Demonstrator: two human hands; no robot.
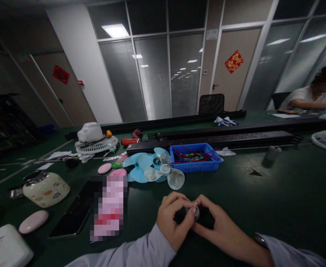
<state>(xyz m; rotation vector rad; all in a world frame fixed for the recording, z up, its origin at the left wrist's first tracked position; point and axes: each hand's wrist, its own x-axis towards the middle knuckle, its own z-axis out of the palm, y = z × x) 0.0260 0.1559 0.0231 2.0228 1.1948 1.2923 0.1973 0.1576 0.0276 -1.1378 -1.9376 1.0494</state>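
Note:
My left hand (174, 218) and my right hand (218, 224) meet just above the green table, at the lower middle of the view. Between their fingertips sits a small round metallic part (197, 214), mostly hidden by the fingers. Thumb and fingers of both hands are closed around it. Beyond my left hand lie fan blades, some light blue (137, 174) and one whitish (176, 179). Behind them is a blue bin (197, 167) holding circuit boards with red and dark wires (193, 155).
At left are a phone-like dark slab (75, 211), a pink pouch (112, 204), a cream flask (47, 189) and a white box (5, 246). A white fan (96, 144), red drill (131, 139) and long black rails (221, 140) lie farther back. A metal cylinder (274, 152) stands right; a person (304, 100) sits beyond.

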